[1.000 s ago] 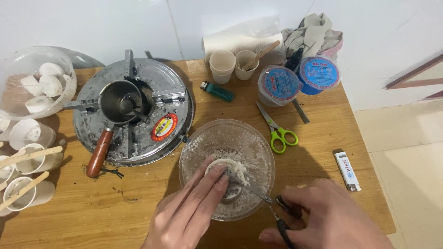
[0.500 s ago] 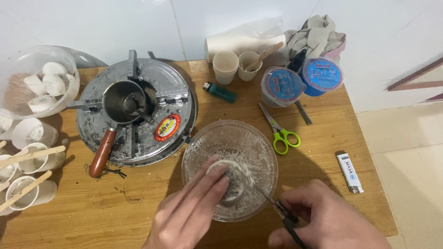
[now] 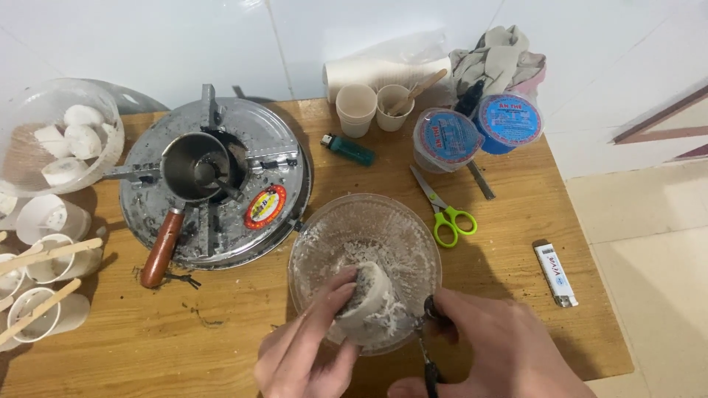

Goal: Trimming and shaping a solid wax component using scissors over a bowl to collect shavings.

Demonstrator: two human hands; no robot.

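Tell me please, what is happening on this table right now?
A person works over a glass bowl on a wooden table. The left hand holds a pale waxy lump tilted inside the bowl. The right hand holds a dark-handled tool against the lump; white flakes lie in the bowl. Beside it sits a round metal stove with a small pot; green scissors lie untouched to the right.

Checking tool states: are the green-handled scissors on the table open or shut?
Slightly open: the green-handled scissors lie flat, handles parted, blades nearly together.
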